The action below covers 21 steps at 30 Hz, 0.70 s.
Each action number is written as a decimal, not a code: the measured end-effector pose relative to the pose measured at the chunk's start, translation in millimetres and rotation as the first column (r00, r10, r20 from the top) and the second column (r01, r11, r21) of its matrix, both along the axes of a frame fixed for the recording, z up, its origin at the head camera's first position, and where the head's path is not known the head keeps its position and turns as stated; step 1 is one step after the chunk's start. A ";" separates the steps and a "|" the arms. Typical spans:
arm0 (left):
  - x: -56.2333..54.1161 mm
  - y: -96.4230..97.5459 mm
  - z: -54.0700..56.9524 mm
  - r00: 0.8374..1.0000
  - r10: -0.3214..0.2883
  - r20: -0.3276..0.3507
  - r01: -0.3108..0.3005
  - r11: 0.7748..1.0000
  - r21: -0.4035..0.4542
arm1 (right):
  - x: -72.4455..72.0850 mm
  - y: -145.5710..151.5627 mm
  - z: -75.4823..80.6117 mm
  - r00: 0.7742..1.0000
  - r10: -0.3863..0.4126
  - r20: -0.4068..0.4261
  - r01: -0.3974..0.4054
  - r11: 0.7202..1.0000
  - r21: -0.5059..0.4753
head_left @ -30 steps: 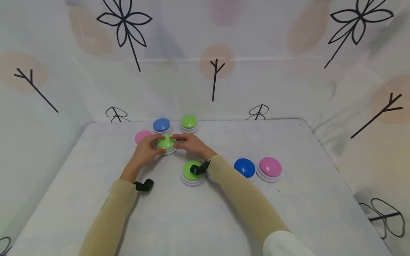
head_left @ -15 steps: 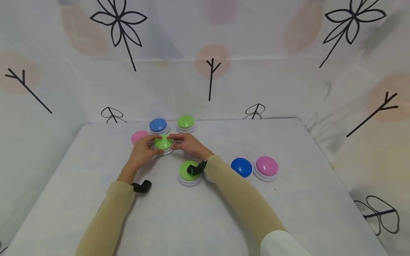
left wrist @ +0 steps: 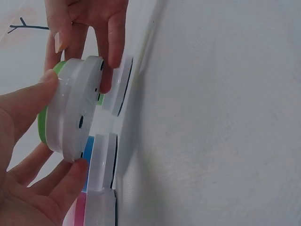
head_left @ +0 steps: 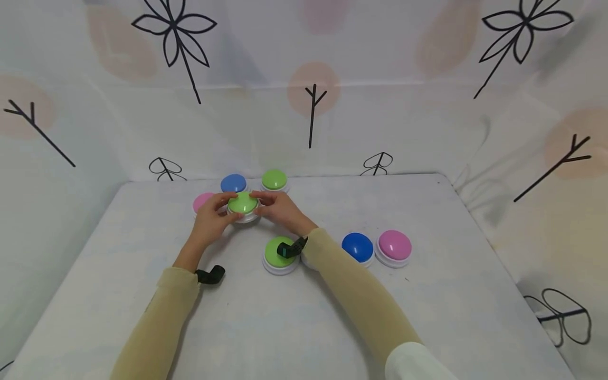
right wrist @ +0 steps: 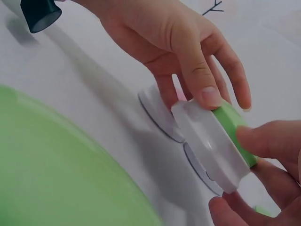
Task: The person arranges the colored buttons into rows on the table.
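A green push button [head_left: 243, 202] with a white base is held between both hands, a little above the table. My left hand [head_left: 209, 217] grips its left side, and my right hand [head_left: 284, 212] grips its right side. In the left wrist view, the underside of the green button [left wrist: 77, 110] shows small dark holes and is lifted off the surface. Behind it stand a blue button [head_left: 233, 183] and another green button [head_left: 274, 180]. A pink button [head_left: 202, 201] is partly hidden by my left hand.
Nearer on the white table [head_left: 294, 327] stands a third green button [head_left: 277, 252], partly covered by the right wrist camera [head_left: 292, 247]. A dark blue button [head_left: 358, 247] and a pink button [head_left: 393, 245] stand to the right. My right sleeve hides most of a white base [head_left: 309, 262].
Both hands have raised the green button slightly off the table, up from where it sat among the others. The view has shifted a little; the other buttons stay put.
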<state>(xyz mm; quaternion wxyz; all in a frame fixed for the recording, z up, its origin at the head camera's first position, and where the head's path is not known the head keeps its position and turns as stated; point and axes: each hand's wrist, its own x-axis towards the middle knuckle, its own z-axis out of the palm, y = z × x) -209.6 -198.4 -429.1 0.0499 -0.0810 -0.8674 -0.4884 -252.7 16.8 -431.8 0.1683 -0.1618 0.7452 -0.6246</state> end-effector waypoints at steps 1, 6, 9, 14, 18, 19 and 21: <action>0.1 0.0 0.3 1.000 0.000 0.005 0.000 1.000 0.013 | 0.3 0.6 0.5 1.000 -0.010 -0.010 0.010 1.000 0.005; 1.2 0.0 1.8 1.000 -0.009 0.018 0.008 0.998 0.057 | 2.2 4.6 2.9 0.998 -0.053 -0.042 0.054 0.998 0.021; 1.8 0.1 2.7 1.000 -0.017 0.018 0.016 0.997 0.082 | 4.6 7.4 6.1 0.997 -0.060 -0.042 0.060 0.998 0.018; 3.7 1.7 5.9 0.999 -0.049 -0.003 0.049 0.992 0.118 | 10.8 12.4 14.7 0.995 -0.070 -0.068 0.073 0.996 0.041; 7.5 5.2 10.3 0.997 -0.077 -0.007 0.077 0.985 0.154 | 15.9 17.1 20.3 0.992 -0.077 -0.100 0.083 0.994 0.066; 8.5 6.3 11.3 0.997 -0.082 -0.005 0.082 0.983 0.162 | 17.3 18.6 21.6 0.991 -0.076 -0.107 0.084 0.994 0.070; 11.1 8.7 13.0 0.996 -0.094 -0.001 0.093 0.980 0.176 | 20.5 21.8 24.0 0.990 -0.076 -0.122 0.086 0.993 0.082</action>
